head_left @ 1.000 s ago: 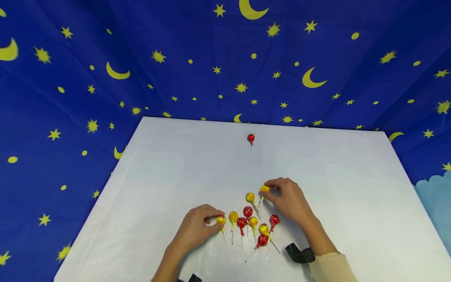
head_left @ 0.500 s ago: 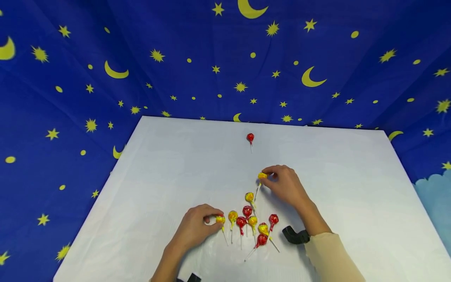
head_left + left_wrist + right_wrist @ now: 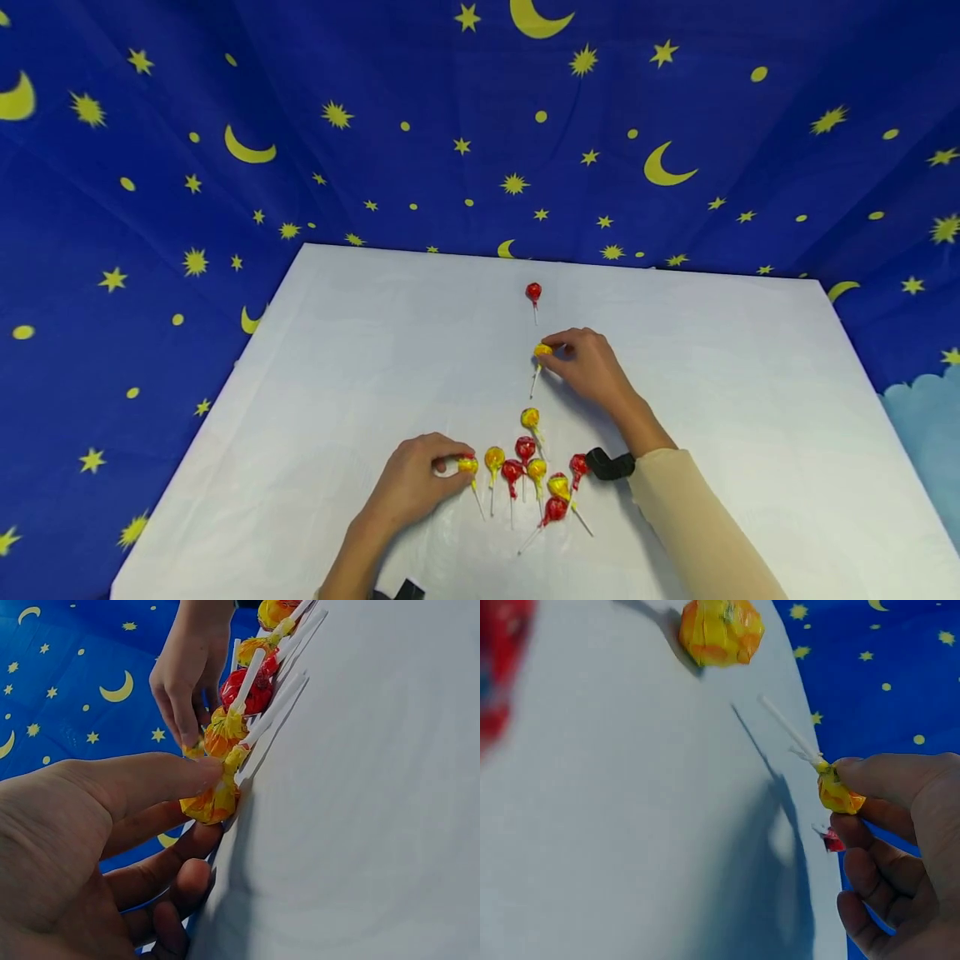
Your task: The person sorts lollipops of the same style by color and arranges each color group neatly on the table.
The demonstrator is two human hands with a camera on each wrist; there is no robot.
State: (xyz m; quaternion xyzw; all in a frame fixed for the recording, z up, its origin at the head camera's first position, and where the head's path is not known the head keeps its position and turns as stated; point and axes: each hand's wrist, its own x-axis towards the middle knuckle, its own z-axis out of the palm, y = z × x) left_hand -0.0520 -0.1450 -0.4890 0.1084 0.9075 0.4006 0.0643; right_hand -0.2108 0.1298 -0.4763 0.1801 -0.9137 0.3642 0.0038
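My right hand pinches a yellow lollipop by its wrapped head, between thumb and fingers. In the right wrist view that lollipop is off the table, its stick apart from its shadow. My left hand pinches another yellow lollipop at the left end of a loose cluster, its stick pointing toward me. The cluster mixes red and yellow lollipops, among them a yellow one, a red one and a red one. Farther back lies a lone red lollipop, beyond my right hand.
A white table bears everything. A blue curtain with yellow moons and stars hangs behind and at the sides. The black wrist mount on my right arm overlaps the cluster's right edge in the head view.
My right hand has carried its yellow lollipop away from the cluster, toward the back and slightly left, nearer the lone red lollipop. My left hand has stayed in place.
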